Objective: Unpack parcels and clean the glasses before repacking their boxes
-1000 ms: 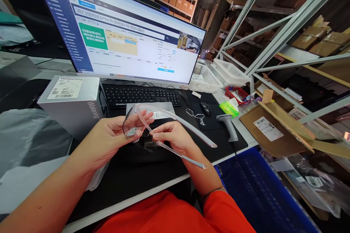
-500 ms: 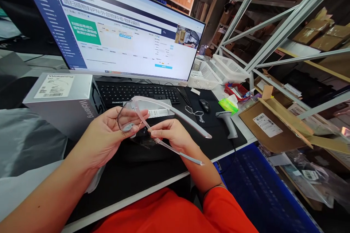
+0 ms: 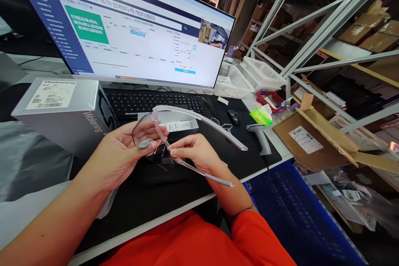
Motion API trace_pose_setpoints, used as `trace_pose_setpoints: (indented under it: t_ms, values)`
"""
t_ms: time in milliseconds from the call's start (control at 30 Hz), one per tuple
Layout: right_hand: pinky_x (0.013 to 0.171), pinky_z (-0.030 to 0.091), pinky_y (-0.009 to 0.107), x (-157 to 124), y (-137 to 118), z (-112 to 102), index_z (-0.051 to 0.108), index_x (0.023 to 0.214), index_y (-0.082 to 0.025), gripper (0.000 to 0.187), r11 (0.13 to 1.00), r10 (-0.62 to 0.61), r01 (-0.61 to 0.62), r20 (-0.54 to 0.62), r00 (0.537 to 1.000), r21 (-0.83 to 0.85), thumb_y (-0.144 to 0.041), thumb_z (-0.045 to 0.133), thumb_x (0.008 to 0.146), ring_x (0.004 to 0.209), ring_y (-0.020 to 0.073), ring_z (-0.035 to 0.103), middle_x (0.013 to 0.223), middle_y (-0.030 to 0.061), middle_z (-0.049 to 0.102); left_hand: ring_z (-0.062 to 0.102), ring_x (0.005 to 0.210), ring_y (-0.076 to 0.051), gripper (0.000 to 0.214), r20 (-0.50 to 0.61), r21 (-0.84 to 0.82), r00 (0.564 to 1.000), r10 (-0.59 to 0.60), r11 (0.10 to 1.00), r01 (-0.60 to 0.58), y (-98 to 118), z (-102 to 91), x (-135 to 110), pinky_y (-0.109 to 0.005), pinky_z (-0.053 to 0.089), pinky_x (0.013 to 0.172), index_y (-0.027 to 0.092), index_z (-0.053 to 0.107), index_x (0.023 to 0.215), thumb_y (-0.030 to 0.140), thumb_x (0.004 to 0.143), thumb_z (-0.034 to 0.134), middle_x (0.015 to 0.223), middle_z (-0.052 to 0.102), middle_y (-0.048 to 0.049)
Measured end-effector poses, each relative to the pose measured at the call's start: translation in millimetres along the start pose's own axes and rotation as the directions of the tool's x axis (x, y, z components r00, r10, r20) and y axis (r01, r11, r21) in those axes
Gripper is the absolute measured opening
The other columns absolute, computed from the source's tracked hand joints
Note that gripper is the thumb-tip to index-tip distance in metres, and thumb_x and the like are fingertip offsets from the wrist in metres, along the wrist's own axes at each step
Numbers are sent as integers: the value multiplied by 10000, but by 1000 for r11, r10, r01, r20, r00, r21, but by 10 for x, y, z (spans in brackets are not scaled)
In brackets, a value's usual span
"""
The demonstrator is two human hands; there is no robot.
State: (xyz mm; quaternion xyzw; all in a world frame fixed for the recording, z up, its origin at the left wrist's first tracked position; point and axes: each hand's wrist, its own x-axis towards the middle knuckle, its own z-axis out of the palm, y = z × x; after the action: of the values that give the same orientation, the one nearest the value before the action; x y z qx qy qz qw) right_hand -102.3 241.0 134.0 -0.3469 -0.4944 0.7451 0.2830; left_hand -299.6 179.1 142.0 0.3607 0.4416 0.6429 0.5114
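Both my hands hold one pair of glasses with a pale translucent frame and grey-tipped temples, raised above the desk. My left hand is closed around the lens side, with its thumb by a small round grey piece. Pinched in the fingers of my right hand is the frame near the lower temple. The temples stretch out to the right. Beneath the glasses lies an open silver-grey box with a printed label, partly hidden by my hands. Dark items under my fingers are hard to make out.
A large silver "Wakening" box stands at left. Behind are a keyboard and monitor. To the right lie a mouse, another pair of glasses, a barcode scanner, white baskets and an open carton.
My view has shifted slightly, so the silver box and monitor sit further left and higher. The glasses are tilted a little differently, the long upper temple slightly raised. Both hands keep their hold.
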Motion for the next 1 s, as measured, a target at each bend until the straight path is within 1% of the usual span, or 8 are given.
trace_pose_setpoints:
  t_ms: [200,433,567,633,700,800,900,1000]
  values:
    - [619,486,259,31,-11,12,878,735,-194,358,1000,13,-13,76,997,3,-371,1062,484,575,107,619,631,1,756,811,978,-259,540,26,55,1000,-10,998,8,5,-54,2,-245,683,774,274,872,918,432,458,1109,993,848,-86]
    - [638,521,270,40,-10,-3,871,762,-177,433,997,15,-7,101,995,-75,-414,1079,464,577,119,643,638,0,758,779,825,-207,584,75,37,993,-96,995,93,71,-54,-6,-190,632,665,250,866,866,468,387,1120,873,812,-93]
    - [653,542,271,65,20,-18,865,768,-173,467,993,38,-23,134,990,-112,-459,1078,466,567,113,649,648,0,759,776,826,-230,575,102,60,991,-90,995,84,71,-61,-14,-232,645,647,233,859,853,471,397,1115,887,807,-108]
    - [673,558,278,96,37,-49,876,815,-173,482,986,33,-5,167,985,-164,-484,1067,499,583,122,663,667,4,768,784,842,-248,556,90,85,994,-60,995,52,64,-56,-33,-260,658,655,221,852,853,457,418,1106,890,808,-113]
    - [721,584,294,110,21,-108,894,890,-187,454,961,-29,73,166,986,-266,-512,1027,601,668,154,716,748,25,807,798,872,-260,562,63,89,998,-23,996,18,65,-43,-62,-308,691,729,221,846,874,438,423,1101,909,814,-102]
    - [825,623,324,20,-131,-241,908,995,-219,322,837,-274,282,87,958,-469,-487,905,816,884,216,796,964,71,865,811,894,-281,587,25,97,999,42,994,-44,94,-16,-128,-371,716,804,221,837,915,431,432,1097,938,817,-92]
    - [913,646,350,-259,-430,-380,906,1075,-239,239,623,-544,476,93,834,-621,-404,837,916,1022,249,821,1103,92,872,813,922,-297,533,9,172,979,206,964,-204,162,24,-213,-409,723,873,230,837,932,451,509,1075,964,813,-91]
    - [1020,630,362,-600,-695,-433,888,1192,-282,257,416,-649,596,235,724,-687,-355,842,950,1122,249,816,1203,81,864,802,993,-266,457,5,282,932,361,894,-348,262,89,-288,-406,682,1025,278,849,984,487,619,1028,1050,811,-64]
